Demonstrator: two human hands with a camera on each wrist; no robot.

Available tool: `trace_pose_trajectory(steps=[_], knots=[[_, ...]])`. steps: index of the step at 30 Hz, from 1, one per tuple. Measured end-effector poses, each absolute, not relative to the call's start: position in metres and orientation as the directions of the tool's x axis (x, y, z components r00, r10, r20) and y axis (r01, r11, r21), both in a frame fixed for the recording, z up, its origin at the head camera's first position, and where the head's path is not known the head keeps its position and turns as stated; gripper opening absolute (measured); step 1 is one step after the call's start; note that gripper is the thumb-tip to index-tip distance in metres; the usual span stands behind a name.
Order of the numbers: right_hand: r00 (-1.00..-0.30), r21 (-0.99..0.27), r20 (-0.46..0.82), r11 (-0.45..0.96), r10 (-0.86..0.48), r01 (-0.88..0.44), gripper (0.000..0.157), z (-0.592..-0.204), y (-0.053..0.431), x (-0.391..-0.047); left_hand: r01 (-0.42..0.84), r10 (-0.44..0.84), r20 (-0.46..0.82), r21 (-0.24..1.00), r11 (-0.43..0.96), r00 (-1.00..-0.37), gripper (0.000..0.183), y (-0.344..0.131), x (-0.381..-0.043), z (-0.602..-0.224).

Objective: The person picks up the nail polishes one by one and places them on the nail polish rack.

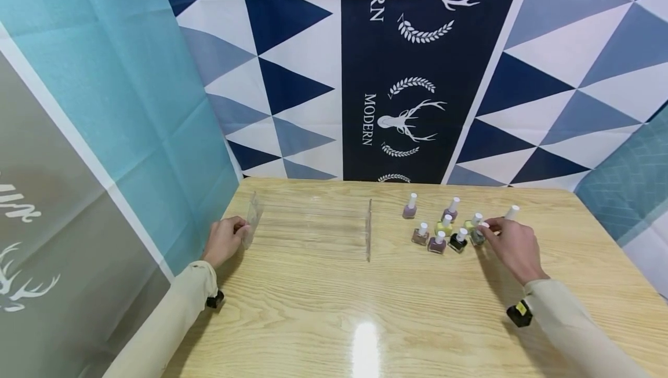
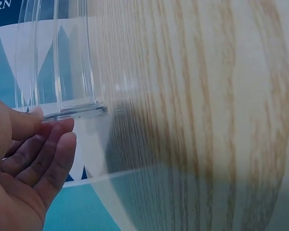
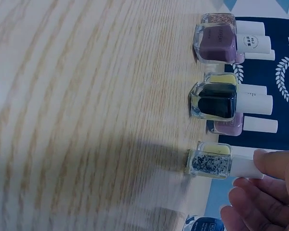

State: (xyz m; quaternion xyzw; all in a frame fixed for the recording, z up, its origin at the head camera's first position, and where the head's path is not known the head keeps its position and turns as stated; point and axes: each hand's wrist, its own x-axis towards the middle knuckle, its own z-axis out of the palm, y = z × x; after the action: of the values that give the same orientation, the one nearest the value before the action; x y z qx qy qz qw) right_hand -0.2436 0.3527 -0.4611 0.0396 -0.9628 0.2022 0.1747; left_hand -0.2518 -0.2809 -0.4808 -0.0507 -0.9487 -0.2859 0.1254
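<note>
At the left of the table, my left hand (image 1: 224, 240) pinches the left end panel of a clear plastic rack (image 1: 369, 230). The left wrist view shows the thumb and fingertips on that panel's edge, with the rack's clear bars (image 2: 58, 57) running away from it. My right hand (image 1: 516, 247) pinches the white cap (image 3: 245, 167) of a nail polish bottle with black-and-white flecks (image 3: 210, 163). That bottle is upright, its base close to the tabletop. Just behind it stands a yellow nail polish bottle (image 1: 469, 226), partly covered. A dark blue bottle (image 3: 204, 224) shows below the right fingers in the right wrist view.
Several nail polish bottles stand left of my right hand, among them a black one (image 1: 457, 243), a dark purple one (image 1: 436, 245) and a brownish one (image 1: 420, 237). A mauve bottle (image 1: 409, 211) stands farther back. Patterned cloth (image 1: 292, 76) hangs behind the wooden table (image 1: 292, 320).
</note>
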Motion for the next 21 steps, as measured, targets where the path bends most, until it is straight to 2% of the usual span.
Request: trace_pose_trajectory(steps=[8,21], knots=[[-0.933,-0.398,0.360,0.906,0.011,-0.143,0.029,-0.4619,0.3527,-0.2430,0.124,0.002,0.213,0.558,0.821,-0.977,0.017,-0.2821,-0.2498,-0.4793],[-0.930,-0.409,0.366,0.901,0.017,-0.145,0.026,-0.4602,0.3522,-0.2350,0.105,-0.016,0.194,0.593,0.798,-0.981,0.014,-0.2827,-0.2491,-0.4772]])
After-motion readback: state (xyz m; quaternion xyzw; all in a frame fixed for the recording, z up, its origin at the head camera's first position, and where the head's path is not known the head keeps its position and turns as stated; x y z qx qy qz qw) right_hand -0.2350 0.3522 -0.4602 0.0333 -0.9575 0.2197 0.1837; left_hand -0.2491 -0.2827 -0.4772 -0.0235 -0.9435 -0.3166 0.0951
